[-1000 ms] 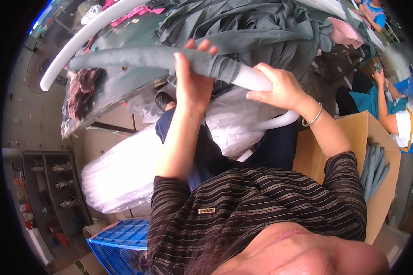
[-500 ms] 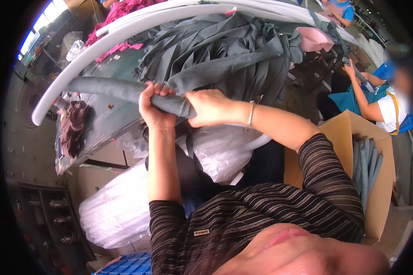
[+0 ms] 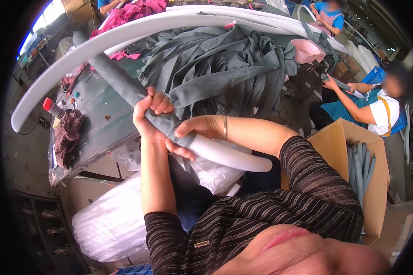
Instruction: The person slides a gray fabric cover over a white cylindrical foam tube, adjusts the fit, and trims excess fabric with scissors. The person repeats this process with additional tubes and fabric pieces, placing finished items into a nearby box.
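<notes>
A white foam tube (image 3: 234, 156) runs inside a long grey fabric sleeve (image 3: 119, 78), and its bare end sticks out to the lower right. My left hand (image 3: 152, 112) is wrapped round the sleeve over the table's near edge. Just below it, my right hand (image 3: 192, 133) grips the sleeve at the end where the white tube comes out, thumb on top and fingers underneath. The sleeve's far part slants up to the left and passes by a long curved white tube (image 3: 55, 75). A heap of flat grey sleeves (image 3: 215, 68) lies beyond my hands.
A pink scoop-like container (image 3: 307, 51) sits at the table's far right. Finished-looking grey tubes (image 3: 360, 169) stand in a cardboard box (image 3: 328, 146) at my right. Plastic-wrapped white tubes (image 3: 110, 215) lie below the table (image 3: 101, 128). A co-worker (image 3: 367, 105) handles another grey tube.
The sleeve has swung to a steeper slant, its far end now up and left. The white tube's end now shows below my right hand, which has moved down and slightly left.
</notes>
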Tool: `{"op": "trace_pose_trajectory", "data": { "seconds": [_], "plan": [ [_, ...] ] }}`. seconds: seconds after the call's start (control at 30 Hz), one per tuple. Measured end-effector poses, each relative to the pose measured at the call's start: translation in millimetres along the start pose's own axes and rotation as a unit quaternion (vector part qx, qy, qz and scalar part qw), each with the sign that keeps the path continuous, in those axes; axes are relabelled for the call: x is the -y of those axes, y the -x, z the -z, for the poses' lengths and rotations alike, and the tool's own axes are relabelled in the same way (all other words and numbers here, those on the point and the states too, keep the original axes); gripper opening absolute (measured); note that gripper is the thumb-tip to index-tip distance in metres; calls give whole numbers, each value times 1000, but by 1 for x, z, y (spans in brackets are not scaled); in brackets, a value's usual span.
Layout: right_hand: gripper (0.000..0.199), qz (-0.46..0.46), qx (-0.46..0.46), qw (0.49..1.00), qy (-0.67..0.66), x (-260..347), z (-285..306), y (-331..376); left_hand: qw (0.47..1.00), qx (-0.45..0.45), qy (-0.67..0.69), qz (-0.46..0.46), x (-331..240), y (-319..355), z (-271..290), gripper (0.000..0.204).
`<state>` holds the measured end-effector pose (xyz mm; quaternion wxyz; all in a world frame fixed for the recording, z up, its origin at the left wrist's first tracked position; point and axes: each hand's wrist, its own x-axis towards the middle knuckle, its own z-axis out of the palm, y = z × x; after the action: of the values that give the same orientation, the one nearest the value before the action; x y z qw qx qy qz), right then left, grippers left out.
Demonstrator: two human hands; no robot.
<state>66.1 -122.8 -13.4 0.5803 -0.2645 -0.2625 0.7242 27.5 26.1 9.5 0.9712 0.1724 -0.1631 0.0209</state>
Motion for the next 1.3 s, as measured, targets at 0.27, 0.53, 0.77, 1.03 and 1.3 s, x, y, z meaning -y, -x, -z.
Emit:
{"op": "trace_pose_trajectory", "data": {
  "seconds": [0.27, 0.53, 0.77, 1.03, 1.3],
  "plan": [
    [20, 19, -273, 953, 134, 7, 8, -32, 968, -220, -120, -26, -49, -24, 64, 26],
    [28, 31, -176, 984, 14, -51, 10, 15, 962, -253, -103, 13, -28, -21, 79, 23],
    [60, 124, -453, 484, 738, 4, -16, 8, 927, -329, -156, -85, -40, -23, 79, 18],
    [46, 171, -341, 524, 761, 7, -2, 9, 950, -284, -46, -125, -42, -28, 106, 20],
    [32, 185, -315, 395, 843, 24, -8, 0, 987, -155, -31, -39, -19, -17, 69, 19]
  ]
}}
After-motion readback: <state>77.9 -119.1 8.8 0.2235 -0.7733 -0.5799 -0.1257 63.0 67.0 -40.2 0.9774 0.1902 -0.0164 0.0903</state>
